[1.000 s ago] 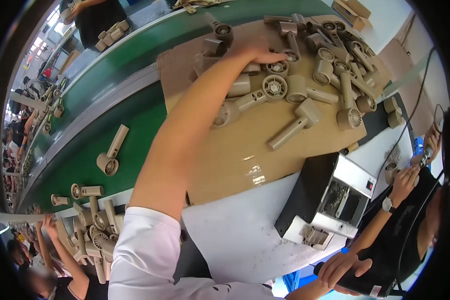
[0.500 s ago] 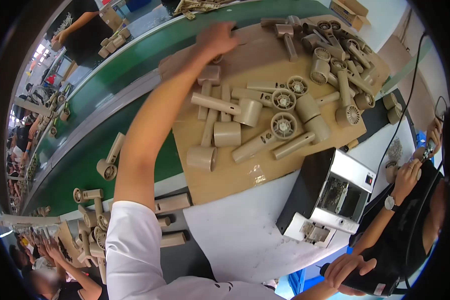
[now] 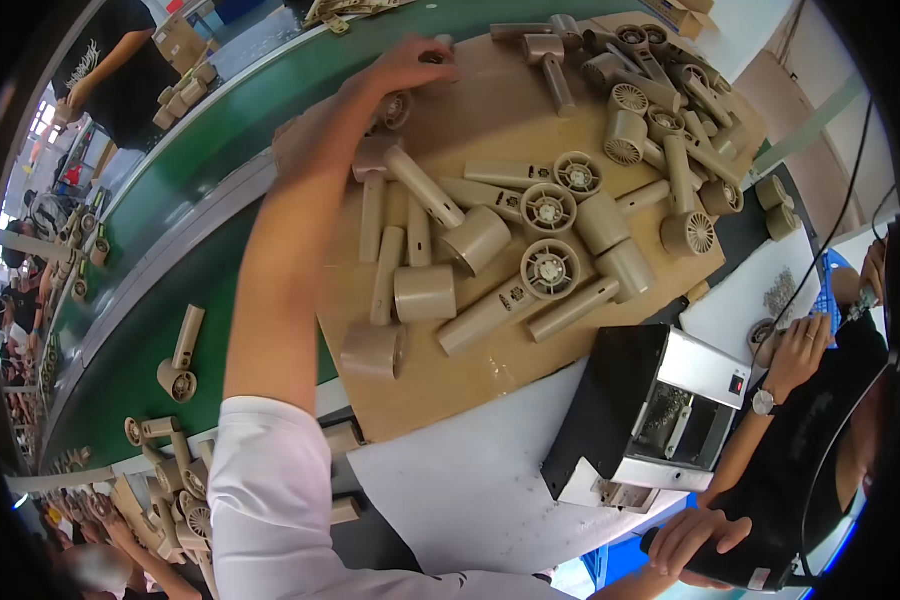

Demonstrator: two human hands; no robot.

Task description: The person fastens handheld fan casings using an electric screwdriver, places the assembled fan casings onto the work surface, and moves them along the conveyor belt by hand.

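Note:
My left arm stretches across the table, and my left hand is at the far edge of the brown board. Its fingers are curled round a tan hair-dryer body, mostly covered by the hand. Close below my wrist is another hair-dryer body with its fan showing. Down at the bottom right, my right hand is closed round a black power screwdriver. Its dark front end points left, and a cable leaves its back. Many tan hair-dryer bodies lie on the board, some fan side up.
A black and silver screw feeder stands on a white sheet. Green conveyor belts run along the left. At right, a co-worker's hand wears a watch. More hair-dryer bodies are piled lower left.
My left hand has shifted left, and a hair-dryer body now shows in its fingers. One body near my forearm has turned, its handle pointing more upward. The view has tilted slightly; my right hand stays put.

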